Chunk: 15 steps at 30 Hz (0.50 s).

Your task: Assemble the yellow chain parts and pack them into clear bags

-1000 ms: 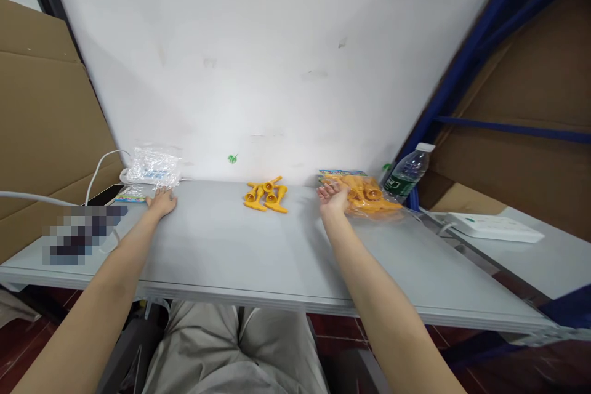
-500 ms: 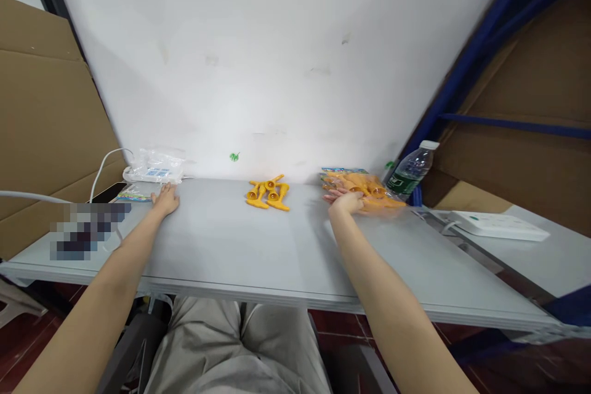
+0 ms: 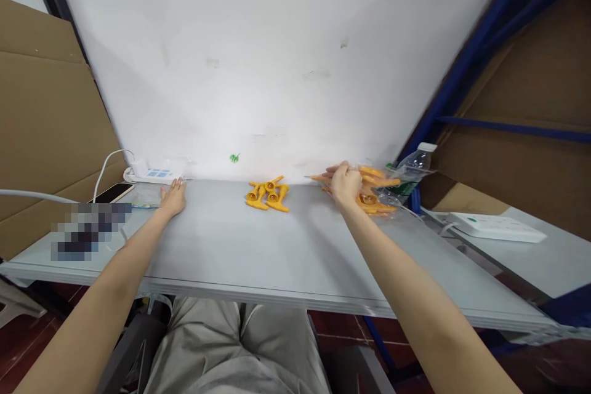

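Note:
My left hand (image 3: 174,198) rests at the back left of the table with its fingers stretched out. It lies at the right end of a flat clear plastic bag (image 3: 144,202) with a coloured printed strip; whether it presses on the bag cannot be seen. On the right, my right hand (image 3: 347,184) is closed on a clear plastic bag of orange-yellow plastic pieces (image 3: 376,198), with its fingertips partly hidden. Between the hands lies a small group of loose yellow plastic pieces (image 3: 268,195), with round cups and hooked stems.
A white power strip (image 3: 159,175) with a cable sits against the wall, beside a phone (image 3: 115,192). A water bottle (image 3: 414,166) stands behind the held bag. Farther right, another white power strip (image 3: 496,226) lies past the table's edge. Cardboard (image 3: 41,117) borders the left side.
My left hand has slid to the right, and clear plastic no longer covers the power strip. My right hand has closed on the bag of yellow pieces and shifted it; its printed top is no longer visible.

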Each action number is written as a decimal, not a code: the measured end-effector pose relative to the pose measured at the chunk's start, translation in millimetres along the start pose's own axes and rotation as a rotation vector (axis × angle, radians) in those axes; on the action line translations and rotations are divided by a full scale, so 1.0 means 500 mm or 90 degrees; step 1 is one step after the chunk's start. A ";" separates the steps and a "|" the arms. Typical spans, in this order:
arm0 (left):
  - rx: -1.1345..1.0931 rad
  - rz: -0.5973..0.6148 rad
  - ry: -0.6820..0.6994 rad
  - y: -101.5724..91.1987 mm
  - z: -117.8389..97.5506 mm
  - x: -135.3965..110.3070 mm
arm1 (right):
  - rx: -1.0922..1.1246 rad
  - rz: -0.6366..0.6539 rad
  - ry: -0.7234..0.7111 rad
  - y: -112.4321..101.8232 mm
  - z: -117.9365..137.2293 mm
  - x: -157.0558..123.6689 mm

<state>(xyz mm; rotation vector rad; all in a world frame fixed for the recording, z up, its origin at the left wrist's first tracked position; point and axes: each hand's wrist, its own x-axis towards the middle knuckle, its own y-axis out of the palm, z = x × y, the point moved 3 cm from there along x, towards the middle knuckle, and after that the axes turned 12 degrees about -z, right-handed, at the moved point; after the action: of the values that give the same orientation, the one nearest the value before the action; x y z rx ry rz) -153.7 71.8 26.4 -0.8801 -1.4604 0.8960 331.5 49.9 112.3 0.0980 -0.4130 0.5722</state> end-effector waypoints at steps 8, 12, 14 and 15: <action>-0.160 -0.019 0.105 -0.023 -0.133 0.017 | 0.241 0.272 0.061 0.072 0.117 -0.124; -0.362 -0.040 0.212 -0.037 -0.206 0.016 | 0.319 0.420 0.090 0.115 0.147 -0.180; -0.410 -0.060 0.242 -0.046 -0.225 0.011 | 0.340 0.495 0.104 0.137 0.144 -0.203; -0.404 -0.060 0.243 -0.050 -0.229 0.007 | 0.341 0.526 0.115 0.148 0.139 -0.213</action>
<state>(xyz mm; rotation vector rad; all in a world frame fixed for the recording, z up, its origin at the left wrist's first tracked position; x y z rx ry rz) -40.4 70.0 56.9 -1.3474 -1.4411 0.1568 185.8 43.9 131.1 0.3943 -0.0956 1.4891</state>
